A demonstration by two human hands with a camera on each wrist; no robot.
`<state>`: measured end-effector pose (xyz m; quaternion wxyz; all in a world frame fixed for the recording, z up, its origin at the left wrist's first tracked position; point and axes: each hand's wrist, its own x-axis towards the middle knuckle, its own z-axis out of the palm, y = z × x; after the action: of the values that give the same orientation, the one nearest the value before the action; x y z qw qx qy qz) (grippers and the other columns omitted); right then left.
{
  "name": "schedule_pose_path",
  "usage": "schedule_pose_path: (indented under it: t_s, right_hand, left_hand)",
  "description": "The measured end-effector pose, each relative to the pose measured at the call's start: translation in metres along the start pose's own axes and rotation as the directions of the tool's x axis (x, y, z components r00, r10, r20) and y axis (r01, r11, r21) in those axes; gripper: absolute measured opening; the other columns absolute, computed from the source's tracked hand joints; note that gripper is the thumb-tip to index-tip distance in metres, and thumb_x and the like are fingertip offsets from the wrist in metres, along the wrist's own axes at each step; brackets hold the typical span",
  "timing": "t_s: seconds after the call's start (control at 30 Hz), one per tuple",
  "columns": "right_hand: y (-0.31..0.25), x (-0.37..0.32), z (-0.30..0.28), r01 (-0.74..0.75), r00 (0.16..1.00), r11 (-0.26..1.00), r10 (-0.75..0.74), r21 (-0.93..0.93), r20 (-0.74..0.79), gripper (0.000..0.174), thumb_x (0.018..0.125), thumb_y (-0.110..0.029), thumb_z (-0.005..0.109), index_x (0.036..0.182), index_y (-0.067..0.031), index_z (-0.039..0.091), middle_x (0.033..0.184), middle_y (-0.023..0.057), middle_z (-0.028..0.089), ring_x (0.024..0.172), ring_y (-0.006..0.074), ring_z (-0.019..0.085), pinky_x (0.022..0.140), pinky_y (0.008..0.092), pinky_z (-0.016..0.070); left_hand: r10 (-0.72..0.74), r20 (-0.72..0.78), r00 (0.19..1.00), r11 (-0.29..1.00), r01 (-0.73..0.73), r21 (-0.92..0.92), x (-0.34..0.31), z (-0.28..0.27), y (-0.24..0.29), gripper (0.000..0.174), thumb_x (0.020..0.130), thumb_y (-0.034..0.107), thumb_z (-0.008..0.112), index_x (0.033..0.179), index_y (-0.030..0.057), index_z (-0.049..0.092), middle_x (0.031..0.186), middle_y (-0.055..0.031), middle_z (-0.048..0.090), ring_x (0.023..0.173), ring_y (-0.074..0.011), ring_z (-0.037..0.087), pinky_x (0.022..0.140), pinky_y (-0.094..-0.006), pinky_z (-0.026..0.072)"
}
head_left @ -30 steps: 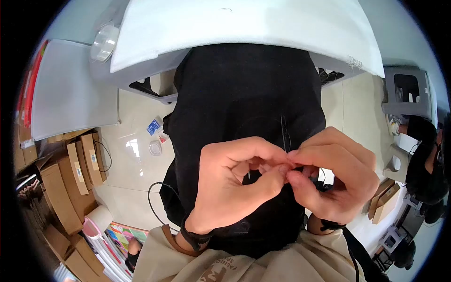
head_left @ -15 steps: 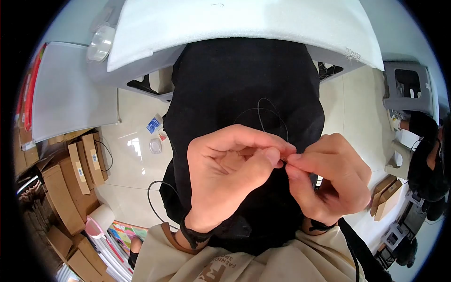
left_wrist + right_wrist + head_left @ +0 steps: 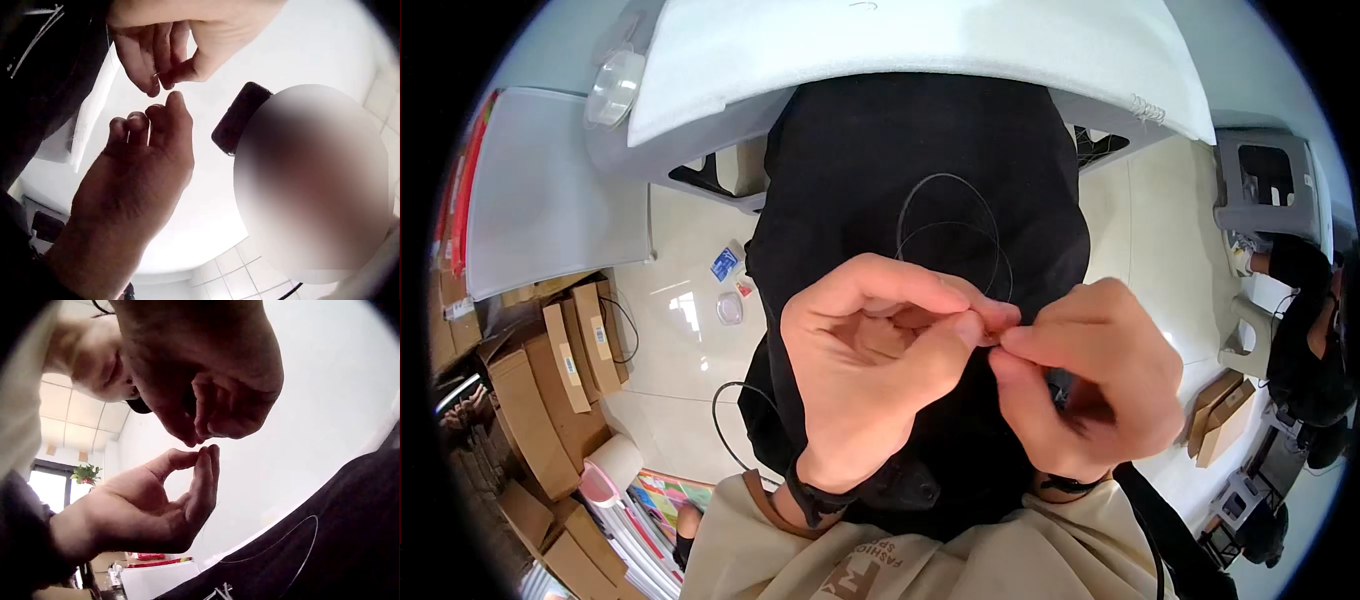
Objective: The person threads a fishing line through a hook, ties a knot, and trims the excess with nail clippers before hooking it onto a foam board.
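Observation:
Over a black cloth [image 3: 930, 130] on the person's lap, the two hands meet fingertip to fingertip. The left hand [image 3: 860, 355], palm turned up, pinches a thin wire between thumb and forefinger. Thumb and forefinger of the right hand [image 3: 1095, 375] pinch right beside those tips, at the same spot on the strand; the pinched bit is mostly hidden by fingers. From there the thin wire [image 3: 947, 176] rises and bends into a rounded loop above the cloth. That loop of wire [image 3: 315, 528] also shows against the dark cloth in the right wrist view.
Ahead stands a white-topped table [image 3: 920, 40] with a small wire tangle [image 3: 1148, 110] at its right edge. A clear plastic tub [image 3: 615, 90] sits at its left. Cardboard boxes [image 3: 540, 400] fill the left side; a grey stool [image 3: 1270, 180] stands right. A blue packet [image 3: 723, 263] lies on the floor.
Both hands have shifted left together, still meeting at the fingertips. The wire, first two nearly straight strands, now stands as a wide loop farther left and forward.

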<state>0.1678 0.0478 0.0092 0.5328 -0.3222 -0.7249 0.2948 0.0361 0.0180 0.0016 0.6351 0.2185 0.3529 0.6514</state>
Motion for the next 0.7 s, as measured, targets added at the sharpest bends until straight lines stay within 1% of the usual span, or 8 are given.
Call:
schedule_pose_path:
  t_s: [0.07, 0.13, 0.2, 0.3, 0.5, 0.57, 0.6, 0.7]
  right_hand:
    - [0.001, -0.001, -0.005, -0.118, 0.993, 0.961, 0.114, 0.249, 0.028, 0.020, 0.057, 0.007, 0.059, 0.077, 0.0080, 0.057, 0.064, 0.0135, 0.054, 0.052, 0.0150, 0.047, 0.047, 0.0205, 0.0343]
    - [0.000, -0.003, -0.007, -0.254, 0.967, 0.912, 0.237, 0.324, 0.092, 0.020, 0.062, 0.004, 0.057, 0.082, 0.0084, 0.055, 0.069, 0.0142, 0.054, 0.056, 0.0138, 0.046, 0.050, 0.0199, 0.0348]
    - [-0.002, 0.000, -0.006, -0.372, 0.928, 0.866, 0.341, 0.335, 0.148, 0.021, 0.065, 0.002, 0.056, 0.085, 0.0087, 0.054, 0.072, 0.0148, 0.055, 0.060, 0.0134, 0.046, 0.052, 0.0200, 0.0352]
    - [-0.008, 0.004, 0.002, -0.456, 0.890, 0.842, 0.425, 0.289, 0.166, 0.020, 0.065, 0.004, 0.057, 0.084, 0.0084, 0.055, 0.075, 0.0154, 0.056, 0.063, 0.0146, 0.048, 0.053, 0.0211, 0.0357]
    - [-0.001, 0.002, 0.007, -0.330, 0.944, 0.907, 0.319, 0.260, 0.086, 0.014, 0.063, 0.006, 0.059, 0.076, 0.0067, 0.055, 0.068, 0.0137, 0.055, 0.059, 0.0149, 0.048, 0.053, 0.0212, 0.0343]
    - [0.000, 0.002, 0.005, -0.333, 0.943, 0.903, 0.319, 0.271, 0.094, 0.013, 0.061, 0.007, 0.059, 0.073, 0.0056, 0.054, 0.065, 0.0130, 0.055, 0.058, 0.0144, 0.047, 0.052, 0.0210, 0.0333]
    - [0.000, 0.002, 0.003, -0.335, 0.942, 0.900, 0.318, 0.278, 0.106, 0.013, 0.060, 0.007, 0.059, 0.072, 0.0051, 0.054, 0.065, 0.0127, 0.055, 0.057, 0.0141, 0.047, 0.052, 0.0209, 0.0328]
    - [0.001, 0.002, -0.002, -0.356, 0.933, 0.882, 0.317, 0.309, 0.171, 0.013, 0.058, 0.008, 0.058, 0.069, 0.0041, 0.053, 0.064, 0.0119, 0.054, 0.056, 0.0131, 0.046, 0.050, 0.0204, 0.0311]
  left_hand:
    - [-0.039, 0.007, 0.999, 0.999, 0.039, -0.004, -0.001, -0.002, 0.002, 0.012, 0.074, -0.003, 0.053, 0.085, 0.0010, 0.051, 0.076, -0.0134, 0.059, 0.077, -0.0276, 0.059, 0.071, -0.0363, 0.0478]
    - [0.028, 0.042, 0.999, 0.990, -0.022, -0.139, 0.002, -0.004, -0.003, 0.014, 0.073, -0.009, 0.053, 0.085, -0.0012, 0.053, 0.078, -0.0147, 0.061, 0.078, -0.0228, 0.060, 0.077, -0.0351, 0.0474]
    - [0.051, 0.081, 0.995, 0.974, -0.031, -0.224, 0.004, -0.009, -0.005, 0.017, 0.074, -0.012, 0.052, 0.087, -0.0014, 0.054, 0.079, -0.0143, 0.062, 0.081, -0.0196, 0.059, 0.083, -0.0352, 0.0440]
    - [0.029, 0.066, 0.997, 0.960, -0.009, -0.281, 0.003, -0.007, -0.003, 0.017, 0.073, -0.012, 0.052, 0.087, -0.0015, 0.054, 0.079, -0.0140, 0.062, 0.082, -0.0191, 0.058, 0.081, -0.0332, 0.0448]
    - [0.036, 0.050, 0.998, 0.982, -0.026, -0.186, 0.003, -0.005, 0.001, 0.018, 0.072, -0.011, 0.056, 0.087, -0.0005, 0.055, 0.077, -0.0127, 0.062, 0.076, -0.0182, 0.060, 0.072, -0.0269, 0.0469]
    - [0.043, 0.098, 0.994, 0.998, -0.047, 0.041, 0.002, -0.009, 0.005, 0.019, 0.071, -0.002, 0.059, 0.088, 0.0037, 0.052, 0.076, -0.0104, 0.061, 0.076, -0.0190, 0.052, 0.071, -0.0295, 0.0412]
    - [0.036, 0.108, 0.994, 0.995, -0.046, 0.092, 0.001, -0.010, 0.006, 0.020, 0.070, 0.000, 0.060, 0.088, 0.0046, 0.051, 0.076, -0.0101, 0.060, 0.075, -0.0191, 0.050, 0.070, -0.0301, 0.0396]
    - [0.011, 0.111, 0.994, 0.992, -0.025, 0.121, 0.000, -0.007, 0.008, 0.021, 0.070, 0.001, 0.060, 0.087, 0.0046, 0.050, 0.074, -0.0107, 0.059, 0.072, -0.0189, 0.048, 0.068, -0.0304, 0.0377]
